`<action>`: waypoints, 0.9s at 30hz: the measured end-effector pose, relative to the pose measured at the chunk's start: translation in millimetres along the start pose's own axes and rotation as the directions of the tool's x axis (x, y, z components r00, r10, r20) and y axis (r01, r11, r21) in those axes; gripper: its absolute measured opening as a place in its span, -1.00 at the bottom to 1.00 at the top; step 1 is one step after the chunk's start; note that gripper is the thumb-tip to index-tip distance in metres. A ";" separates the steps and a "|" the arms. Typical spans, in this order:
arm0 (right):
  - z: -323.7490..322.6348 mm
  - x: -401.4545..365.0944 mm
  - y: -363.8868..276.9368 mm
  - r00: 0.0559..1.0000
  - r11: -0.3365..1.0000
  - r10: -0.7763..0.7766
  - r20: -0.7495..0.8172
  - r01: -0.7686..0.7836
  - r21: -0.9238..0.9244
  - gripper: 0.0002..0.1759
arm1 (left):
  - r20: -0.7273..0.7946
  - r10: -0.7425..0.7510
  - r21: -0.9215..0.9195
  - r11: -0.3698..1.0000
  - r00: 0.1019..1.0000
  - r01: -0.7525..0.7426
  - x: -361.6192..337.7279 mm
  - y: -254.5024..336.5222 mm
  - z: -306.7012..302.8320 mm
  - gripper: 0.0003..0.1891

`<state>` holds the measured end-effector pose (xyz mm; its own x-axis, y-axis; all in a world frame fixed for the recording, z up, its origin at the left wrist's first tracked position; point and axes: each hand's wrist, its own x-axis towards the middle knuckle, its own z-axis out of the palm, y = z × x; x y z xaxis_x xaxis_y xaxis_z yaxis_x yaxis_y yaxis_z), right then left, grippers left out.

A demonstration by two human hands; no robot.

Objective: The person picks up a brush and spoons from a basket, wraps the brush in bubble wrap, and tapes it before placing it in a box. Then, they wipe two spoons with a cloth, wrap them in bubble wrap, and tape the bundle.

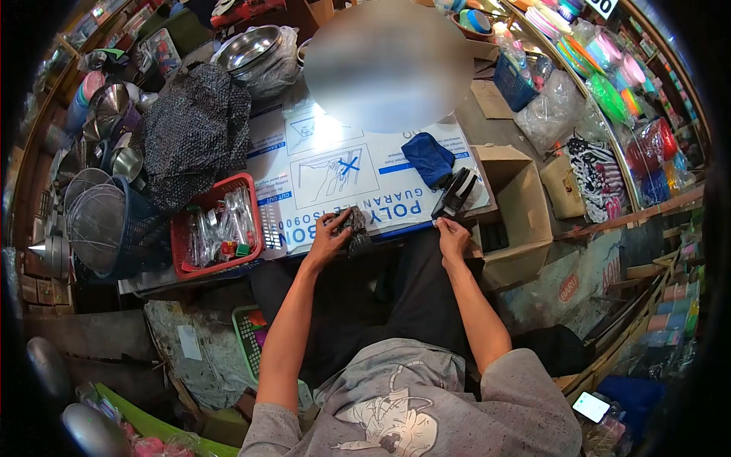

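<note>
Above the table's front edge, my left hand (pixel 329 234) has its fingers closed on a crumpled black plastic bag (pixel 358 232), which hangs down beside the fingertips. To the right, my right hand (pixel 454 240) is pinched at the front edge, its fingertips close to the lower end of a black object with a pale label (pixel 457 190). Whether those fingers touch it or hold something small, I cannot make out. A folded dark blue cloth or pouch (pixel 428 158) lies just behind the black object. Under both lies a white board with blue print (pixel 304 217).
A red basket of packaged utensils (pixel 256 221) and a blue basket with strainers (pixel 141 236) stand left, below black bubble wrap (pixel 194 126). Metal bowls (pixel 250 49) sit behind. An open cardboard box (pixel 525 247) is at the right, near plasticware shelves. A blurred patch hides the back.
</note>
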<state>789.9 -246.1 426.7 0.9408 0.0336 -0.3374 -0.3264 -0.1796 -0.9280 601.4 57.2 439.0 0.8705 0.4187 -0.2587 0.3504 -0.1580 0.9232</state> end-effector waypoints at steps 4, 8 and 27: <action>22.0 -11.7 -5.4 0.999 0.985 0.005 0.038 0.001 -0.172 -0.67 | 0.004 0.000 0.002 1.000 1.000 0.000 0.0 0.0 2.2 -0.42; 61.6 -51.6 -41.2 0.950 0.996 -0.032 0.312 0.056 -0.069 -0.68 | -0.015 0.006 -0.022 1.000 1.000 -0.006 -5.2 6.1 1.8 -0.42; 157.1 -72.2 -55.3 0.884 0.775 0.151 0.443 0.173 -0.608 -0.61 | -0.109 0.091 0.033 0.996 0.990 -0.088 -4.8 -13.6 9.7 -0.40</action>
<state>725.7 -84.2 477.5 0.7413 0.4386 -0.5080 -0.0341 -0.7313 -0.6812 595.8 48.7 425.0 0.8558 0.4977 -0.1410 0.2838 -0.2239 0.9324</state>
